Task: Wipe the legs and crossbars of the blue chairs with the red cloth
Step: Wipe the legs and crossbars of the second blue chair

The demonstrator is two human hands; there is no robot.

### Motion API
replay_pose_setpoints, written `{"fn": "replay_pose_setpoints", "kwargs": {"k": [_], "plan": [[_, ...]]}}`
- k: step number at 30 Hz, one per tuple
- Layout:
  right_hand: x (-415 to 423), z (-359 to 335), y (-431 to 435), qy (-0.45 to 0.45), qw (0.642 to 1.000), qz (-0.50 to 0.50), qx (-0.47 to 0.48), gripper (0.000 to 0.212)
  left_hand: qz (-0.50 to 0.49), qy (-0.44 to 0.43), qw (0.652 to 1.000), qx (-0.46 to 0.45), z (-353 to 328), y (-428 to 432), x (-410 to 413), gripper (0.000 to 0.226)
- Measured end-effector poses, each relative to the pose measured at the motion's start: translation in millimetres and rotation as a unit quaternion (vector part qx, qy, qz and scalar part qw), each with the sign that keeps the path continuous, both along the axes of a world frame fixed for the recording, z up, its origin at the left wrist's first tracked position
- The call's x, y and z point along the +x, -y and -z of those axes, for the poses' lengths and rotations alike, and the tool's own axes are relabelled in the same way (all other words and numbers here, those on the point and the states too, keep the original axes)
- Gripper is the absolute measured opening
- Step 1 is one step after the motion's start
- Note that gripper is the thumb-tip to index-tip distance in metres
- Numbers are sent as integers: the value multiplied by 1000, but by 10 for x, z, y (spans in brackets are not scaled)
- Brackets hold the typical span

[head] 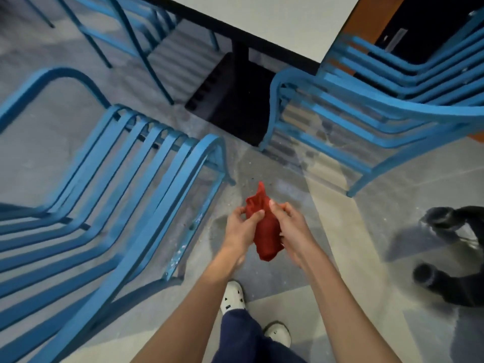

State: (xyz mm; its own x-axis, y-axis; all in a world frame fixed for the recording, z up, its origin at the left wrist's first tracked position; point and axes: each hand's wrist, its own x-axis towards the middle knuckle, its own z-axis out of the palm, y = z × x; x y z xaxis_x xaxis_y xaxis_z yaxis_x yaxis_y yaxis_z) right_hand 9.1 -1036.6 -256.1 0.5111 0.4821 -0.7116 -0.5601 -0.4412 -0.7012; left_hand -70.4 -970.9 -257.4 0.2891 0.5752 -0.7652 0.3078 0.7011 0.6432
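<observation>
Above the floor between two blue chairs, a red cloth is pinched by the left hand and right hand; loosely bunched, it could be dropped.

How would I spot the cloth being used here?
Find the white table at the top, then drop down the grey floor between the two nearest blue chairs. The red cloth is bunched between the left hand and right hand, the only red thing here.
</observation>
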Motion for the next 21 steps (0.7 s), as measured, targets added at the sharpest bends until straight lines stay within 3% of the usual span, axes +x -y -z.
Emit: {"fn": "replay_pose_setpoints", "kwargs": {"k": [3,6,10,14,17,19,21], "plan": [[146,405,-247,11,1000,-3,3,21,-11,8,1000,23,401,-185,84,26],[317,1001,-569,-5,1000,-7,18,25,-3,16,999,35,918,-454,254,31],[557,1622,-832,-30,998,-40,26,38,9,70,998,3,1416,-711,448,28],[824,2296,-1005,-30,999,-31,8,46,98,71,992,17,1946,-840,580,24],[906,2762,-1116,-26,1000,-4,5,36,201,-88,958,186,2288,-1047,599,26],[946,3077,-1229,-12,1000,18,16,33,133,-161,922,326,2415,-1255,535,20],[972,3373,-1374,18,999,16,25,34,14,-172,891,421,2515,-1457,455,11]]}}
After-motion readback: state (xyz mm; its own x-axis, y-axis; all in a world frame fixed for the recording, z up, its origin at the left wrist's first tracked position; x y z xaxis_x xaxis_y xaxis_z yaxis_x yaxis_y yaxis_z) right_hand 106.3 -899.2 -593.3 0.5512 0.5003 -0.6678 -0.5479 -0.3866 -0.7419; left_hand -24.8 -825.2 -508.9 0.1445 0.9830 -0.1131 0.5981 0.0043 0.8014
